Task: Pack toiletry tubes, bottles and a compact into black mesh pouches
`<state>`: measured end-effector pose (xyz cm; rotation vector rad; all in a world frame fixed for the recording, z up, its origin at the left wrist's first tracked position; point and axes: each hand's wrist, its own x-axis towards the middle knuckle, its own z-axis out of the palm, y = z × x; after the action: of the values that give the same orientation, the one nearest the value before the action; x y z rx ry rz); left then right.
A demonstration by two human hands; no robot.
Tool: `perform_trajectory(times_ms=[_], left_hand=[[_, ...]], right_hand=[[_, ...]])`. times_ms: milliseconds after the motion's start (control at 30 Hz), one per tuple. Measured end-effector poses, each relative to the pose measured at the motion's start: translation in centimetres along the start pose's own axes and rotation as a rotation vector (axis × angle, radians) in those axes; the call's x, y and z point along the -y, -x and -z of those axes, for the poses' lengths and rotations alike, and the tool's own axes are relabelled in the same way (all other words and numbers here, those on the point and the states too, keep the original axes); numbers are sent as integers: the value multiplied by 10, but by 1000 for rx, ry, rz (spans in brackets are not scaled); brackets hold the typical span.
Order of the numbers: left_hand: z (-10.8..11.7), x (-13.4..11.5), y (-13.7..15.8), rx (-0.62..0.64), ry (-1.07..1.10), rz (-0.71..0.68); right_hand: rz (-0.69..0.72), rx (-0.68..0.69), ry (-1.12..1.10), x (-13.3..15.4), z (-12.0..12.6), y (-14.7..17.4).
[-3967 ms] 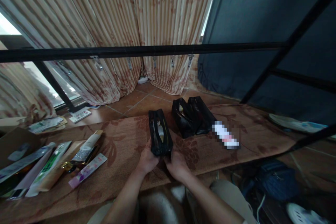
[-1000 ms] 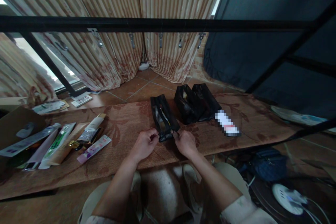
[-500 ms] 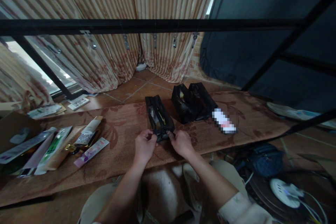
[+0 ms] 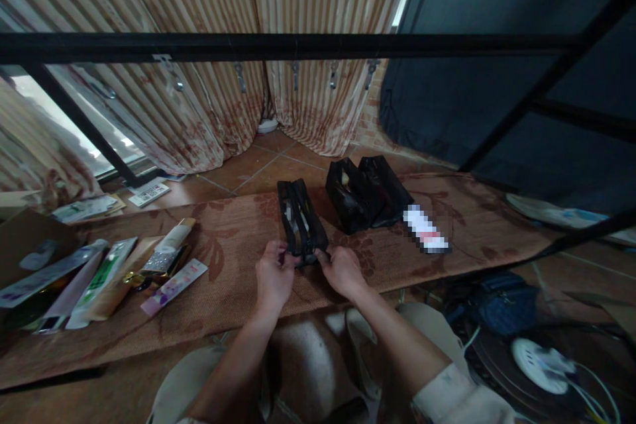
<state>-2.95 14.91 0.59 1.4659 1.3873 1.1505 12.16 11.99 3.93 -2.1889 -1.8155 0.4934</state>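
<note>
A black zippered pouch [image 4: 301, 218] lies on the cloth-covered bench, its near end toward me. Its zip is parted along the top, with some light items showing inside. My left hand [image 4: 275, 275] pinches the pouch's near left corner between thumb and fingers. On the near right corner, my right hand [image 4: 342, 271] is closed, thumb and finger at the edge by the zip end. Whether either hand holds the small zip pull cannot be seen. Two more black pouches [image 4: 350, 195] [image 4: 385, 189] stand side by side just to the right.
Several cosmetic tubes [image 4: 104, 281] and a pink-and-white box [image 4: 173, 286] lie at left, beside a cardboard box [image 4: 34, 245]. A blurred white item [image 4: 424, 228] lies right of the pouches. A black metal bar [image 4: 318, 46] crosses ahead. A power strip [image 4: 539, 364] sits low right.
The pouch's opening looks narrower than before, and its far end has shifted slightly right. Both hands stay at its near end with little movement.
</note>
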Motion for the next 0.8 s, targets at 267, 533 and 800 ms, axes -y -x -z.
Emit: perform_trajectory(times_ms=[267,533,800], left_hand=[[10,-12,1,76,-137,-74],[8,-8,2,132,-152,-137],[4,2,-3,59,-219,-184]], right_hand=[[8,-3,0,-3,0,-1],[9,-4,4,-3,2,0],[9,-11,22,-4,0,0]])
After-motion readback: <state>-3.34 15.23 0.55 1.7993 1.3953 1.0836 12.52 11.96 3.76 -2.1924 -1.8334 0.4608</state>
